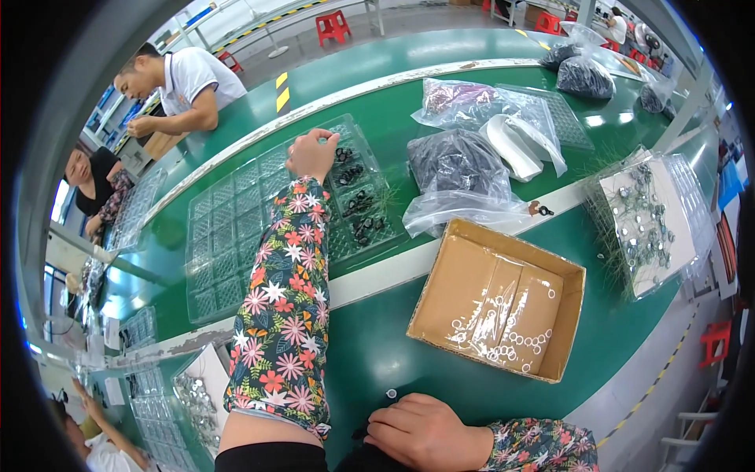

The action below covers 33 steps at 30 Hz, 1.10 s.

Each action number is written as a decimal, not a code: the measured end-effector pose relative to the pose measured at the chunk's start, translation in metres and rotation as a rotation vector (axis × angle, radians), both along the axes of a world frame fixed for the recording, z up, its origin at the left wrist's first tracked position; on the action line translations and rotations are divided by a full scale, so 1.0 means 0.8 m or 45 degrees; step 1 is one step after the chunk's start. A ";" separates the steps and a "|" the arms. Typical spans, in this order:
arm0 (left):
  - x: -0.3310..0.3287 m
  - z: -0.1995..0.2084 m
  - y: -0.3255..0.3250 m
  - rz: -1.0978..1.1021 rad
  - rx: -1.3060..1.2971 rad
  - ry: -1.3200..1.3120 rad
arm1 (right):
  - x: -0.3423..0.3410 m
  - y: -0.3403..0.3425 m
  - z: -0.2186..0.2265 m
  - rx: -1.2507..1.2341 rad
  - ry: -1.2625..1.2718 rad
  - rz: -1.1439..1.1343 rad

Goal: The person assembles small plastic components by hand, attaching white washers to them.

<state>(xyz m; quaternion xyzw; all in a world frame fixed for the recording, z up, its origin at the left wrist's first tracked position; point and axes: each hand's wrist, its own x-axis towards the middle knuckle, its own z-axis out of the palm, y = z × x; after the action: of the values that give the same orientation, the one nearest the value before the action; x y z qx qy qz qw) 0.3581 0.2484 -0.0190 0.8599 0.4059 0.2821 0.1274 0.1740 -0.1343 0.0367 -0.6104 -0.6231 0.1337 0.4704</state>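
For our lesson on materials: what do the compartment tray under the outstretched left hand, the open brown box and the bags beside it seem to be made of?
The compartment tray looks like thin clear moulded plastic: glossy, with the green table showing through. The open brown box seems plain matt cardboard, with folded walls and taped flaps. The bags appear to be clear plastic film: crinkled, shiny, their dark contents visible. The left hand rests over the tray.

Open cardboard box (550, 277) of small rings, clear bags (460, 169) of dark parts, red stools (333, 26).

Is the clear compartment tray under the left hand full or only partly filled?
Partly filled: the clear tray has small black parts only in cells near the left hand; the rest look empty.
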 end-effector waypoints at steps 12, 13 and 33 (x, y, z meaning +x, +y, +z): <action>0.002 -0.003 -0.006 -0.040 0.012 0.018 | 0.000 0.000 0.000 -0.033 -0.014 0.004; 0.002 -0.003 -0.006 -0.042 0.011 0.020 | 0.000 0.000 0.000 -0.034 -0.016 -0.001; -0.086 0.139 -0.028 -0.450 0.341 0.417 | 0.000 -0.001 -0.003 0.023 -0.096 -0.003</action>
<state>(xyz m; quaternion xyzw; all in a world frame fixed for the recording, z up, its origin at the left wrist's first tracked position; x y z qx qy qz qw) 0.2893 0.2263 0.0925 0.9607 0.2238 0.1640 -0.0073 0.1737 -0.1352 0.0343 -0.6114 -0.6410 0.1044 0.4522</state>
